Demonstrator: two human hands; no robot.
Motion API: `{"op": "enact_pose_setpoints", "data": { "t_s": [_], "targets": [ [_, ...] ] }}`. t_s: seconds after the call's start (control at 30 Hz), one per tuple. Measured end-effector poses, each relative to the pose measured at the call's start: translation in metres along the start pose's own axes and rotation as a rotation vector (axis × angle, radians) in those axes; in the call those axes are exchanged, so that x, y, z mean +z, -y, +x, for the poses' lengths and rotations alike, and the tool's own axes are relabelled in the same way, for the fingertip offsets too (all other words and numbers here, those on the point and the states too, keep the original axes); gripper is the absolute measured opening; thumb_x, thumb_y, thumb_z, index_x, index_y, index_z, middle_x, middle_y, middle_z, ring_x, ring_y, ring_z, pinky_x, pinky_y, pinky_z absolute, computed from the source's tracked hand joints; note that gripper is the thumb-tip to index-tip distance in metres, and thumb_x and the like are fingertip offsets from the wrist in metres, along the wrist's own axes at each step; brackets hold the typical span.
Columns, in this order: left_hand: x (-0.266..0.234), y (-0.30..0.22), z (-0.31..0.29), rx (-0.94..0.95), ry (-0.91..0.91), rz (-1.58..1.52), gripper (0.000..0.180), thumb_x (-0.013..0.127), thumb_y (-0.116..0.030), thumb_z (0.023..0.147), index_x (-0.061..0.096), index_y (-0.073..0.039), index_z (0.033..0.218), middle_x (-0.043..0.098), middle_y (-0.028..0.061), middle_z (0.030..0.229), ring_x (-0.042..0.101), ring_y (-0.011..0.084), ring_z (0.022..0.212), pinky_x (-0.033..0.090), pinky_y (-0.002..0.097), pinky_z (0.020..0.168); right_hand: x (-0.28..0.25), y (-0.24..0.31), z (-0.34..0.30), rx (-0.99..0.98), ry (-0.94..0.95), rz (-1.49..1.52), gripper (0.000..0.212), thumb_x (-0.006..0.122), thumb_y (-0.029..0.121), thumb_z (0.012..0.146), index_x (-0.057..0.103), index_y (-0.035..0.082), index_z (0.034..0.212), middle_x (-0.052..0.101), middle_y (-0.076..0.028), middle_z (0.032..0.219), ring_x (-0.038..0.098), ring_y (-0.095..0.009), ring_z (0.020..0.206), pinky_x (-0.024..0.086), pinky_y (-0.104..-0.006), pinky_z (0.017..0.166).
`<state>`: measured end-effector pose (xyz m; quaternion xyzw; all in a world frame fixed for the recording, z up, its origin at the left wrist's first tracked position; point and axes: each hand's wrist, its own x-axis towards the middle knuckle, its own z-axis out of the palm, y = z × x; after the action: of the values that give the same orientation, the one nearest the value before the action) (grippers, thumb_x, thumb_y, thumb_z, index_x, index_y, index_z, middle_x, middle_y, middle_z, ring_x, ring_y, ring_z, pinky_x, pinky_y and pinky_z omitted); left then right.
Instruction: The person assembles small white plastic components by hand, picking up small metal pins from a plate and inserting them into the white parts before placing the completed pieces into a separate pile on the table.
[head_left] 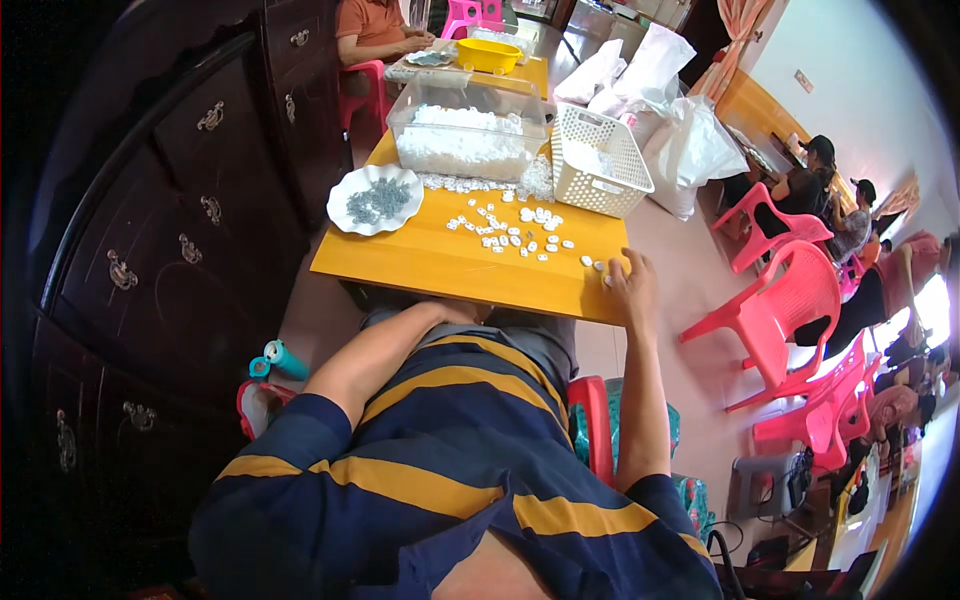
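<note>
My right hand (636, 285) rests at the table's right edge, its fingers bent and apart. By the thumb and fingertips lies a small white plastic piece (608, 281); whether they touch it is hard to make out. Two more such pieces (587, 261) sit just left of it. My left hand (462, 311) is low in my lap, at the table's near edge, its fingers hidden. Several loose white pieces (513, 240) with dark spots are scattered across the middle of the yellow table (440, 262). A scalloped white plate (345, 205) at the left holds small grey parts (377, 200).
Behind the pieces stand a clear bin (465, 165) heaped with white parts and a cream perforated basket (600, 180). A yellow basin (488, 56) and a seated person are farther back. White sacks (690, 150) and pink chairs (775, 300) stand right; dark drawers (180, 200) line the left.
</note>
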<state>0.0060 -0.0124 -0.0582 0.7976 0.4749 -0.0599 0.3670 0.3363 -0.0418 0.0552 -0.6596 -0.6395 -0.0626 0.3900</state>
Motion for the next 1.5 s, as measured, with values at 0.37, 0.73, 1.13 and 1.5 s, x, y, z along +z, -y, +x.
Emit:
{"op": "enact_pose_setpoints", "data": {
  "t_s": [0.37, 0.73, 1.13, 1.5],
  "targets": [
    [0.009, 0.015, 0.007, 0.041, -0.049, -0.034, 0.061, 0.060, -0.054, 0.086, 0.064, -0.007, 0.125, 0.057, 0.0179, 0.137, 0.051, 0.0333, 0.126, 0.041, 0.0403, 0.104, 0.067, 0.020, 0.023, -0.138, 0.117, 0.008, 0.018, 0.064, 0.018, 0.084, 0.074, 0.006, 0.094, 0.073, -0.016, 0.097, 0.069, -0.035, 0.089, 0.054, -0.0425, 0.081],
    [0.015, 0.025, 0.012, 0.177, -0.096, 0.025, 0.055, 0.055, -0.052, 0.090, 0.063, -0.012, 0.126, 0.061, 0.0143, 0.131, 0.052, 0.0315, 0.122, 0.040, 0.0415, 0.103, 0.094, 0.029, 0.011, -0.249, 0.146, -0.111, 0.012, 0.071, 0.025, 0.081, 0.076, 0.014, 0.084, 0.073, -0.007, 0.092, 0.066, -0.027, 0.096, 0.045, -0.0457, 0.089],
    [0.035, 0.053, 0.017, 0.215, -0.277, -0.102, 0.041, 0.061, -0.035, 0.085, 0.066, -0.009, 0.117, 0.066, 0.0179, 0.122, 0.058, 0.0333, 0.115, 0.045, 0.0428, 0.097, 0.104, 0.072, -0.004, -0.301, 0.135, 0.042, 0.013, 0.067, 0.020, 0.082, 0.076, 0.010, 0.085, 0.073, -0.011, 0.098, 0.066, -0.029, 0.098, 0.046, -0.0448, 0.086],
    [0.035, 0.079, 0.039, 0.356, -0.481, -0.200, 0.032, 0.054, -0.030, 0.095, 0.063, -0.006, 0.115, 0.066, 0.0129, 0.121, 0.059, 0.0290, 0.111, 0.045, 0.0393, 0.095, 0.140, 0.097, 0.009, -0.232, 0.198, -0.066, 0.021, 0.069, 0.029, 0.078, 0.076, 0.010, 0.082, 0.071, -0.009, 0.097, 0.063, -0.030, 0.102, 0.042, -0.0550, 0.092]
  ]
}}
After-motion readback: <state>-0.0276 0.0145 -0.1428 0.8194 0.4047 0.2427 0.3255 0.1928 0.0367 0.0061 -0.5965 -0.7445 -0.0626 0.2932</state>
